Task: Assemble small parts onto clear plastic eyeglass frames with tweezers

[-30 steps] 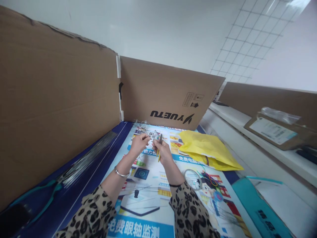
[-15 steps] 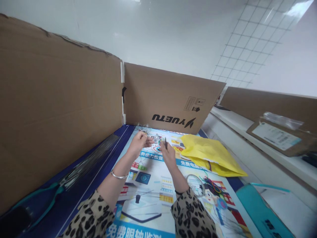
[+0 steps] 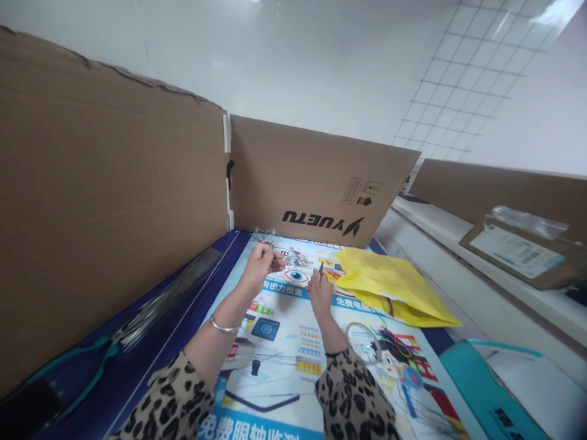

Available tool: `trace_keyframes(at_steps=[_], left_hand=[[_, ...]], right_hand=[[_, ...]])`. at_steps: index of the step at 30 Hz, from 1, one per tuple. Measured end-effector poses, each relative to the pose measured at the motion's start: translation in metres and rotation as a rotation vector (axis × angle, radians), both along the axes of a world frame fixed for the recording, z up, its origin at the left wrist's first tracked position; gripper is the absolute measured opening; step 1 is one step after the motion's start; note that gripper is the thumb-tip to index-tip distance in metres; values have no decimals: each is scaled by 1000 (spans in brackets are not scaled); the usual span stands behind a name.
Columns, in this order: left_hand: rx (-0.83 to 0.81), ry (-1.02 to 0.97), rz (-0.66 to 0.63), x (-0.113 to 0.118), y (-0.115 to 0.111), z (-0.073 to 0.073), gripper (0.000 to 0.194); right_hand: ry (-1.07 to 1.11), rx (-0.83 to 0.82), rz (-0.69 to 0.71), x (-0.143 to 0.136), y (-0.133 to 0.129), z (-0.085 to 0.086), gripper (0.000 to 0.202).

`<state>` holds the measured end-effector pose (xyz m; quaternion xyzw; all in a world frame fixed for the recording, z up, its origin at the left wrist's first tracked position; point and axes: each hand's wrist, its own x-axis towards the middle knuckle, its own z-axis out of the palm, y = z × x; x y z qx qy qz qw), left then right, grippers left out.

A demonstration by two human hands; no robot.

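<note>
My left hand [image 3: 262,263] is raised over the far part of the printed sheet [image 3: 275,379], thumb and forefinger pinched together. What lies in that pinch is too small to make out. To its right, my right hand [image 3: 320,292] closes around a thin dark pointed tool [image 3: 321,269], whose tip points up; its exact kind is unclear. Between and beyond the hands is a small glittering tangle [image 3: 296,258] with coloured bits, and I cannot tell whether it hangs from the left hand or lies on the sheet. The hands are apart.
Cardboard panels stand left [image 3: 114,201] and behind [image 3: 316,177]. Thin wires [image 3: 169,293] and teal-handled pliers [image 3: 87,366] lie left. Right are a yellow bag [image 3: 389,284], a clear round dish [image 3: 363,343], coloured cords [image 3: 398,343], a teal box [image 3: 493,394] and a shelf edge [image 3: 458,256].
My right hand has moved right and slightly down, away from the left hand, still gripping the dark tool. The left hand has barely moved.
</note>
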<state>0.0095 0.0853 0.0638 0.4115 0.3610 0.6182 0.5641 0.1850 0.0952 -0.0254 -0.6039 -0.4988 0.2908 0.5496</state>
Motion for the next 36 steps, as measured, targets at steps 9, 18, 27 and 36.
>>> trace_keyframes(at_steps=[9, 18, 27, 36], left_hand=[[-3, 30, 2, 3, 2, -6, 10], [30, -125, -85, 4, 0, -5, 17], [4, -177, -159, 5, -1, -9, 18], [-53, -207, -139, 2, 5, -17, 20]], right_hand=[[-250, 10, -23, -10, -21, -10, 39], [-417, 34, 76, -10, -20, -12, 34], [-655, 28, 71, -8, -13, -18, 34], [-741, 182, 52, -9, -12, -21, 30]])
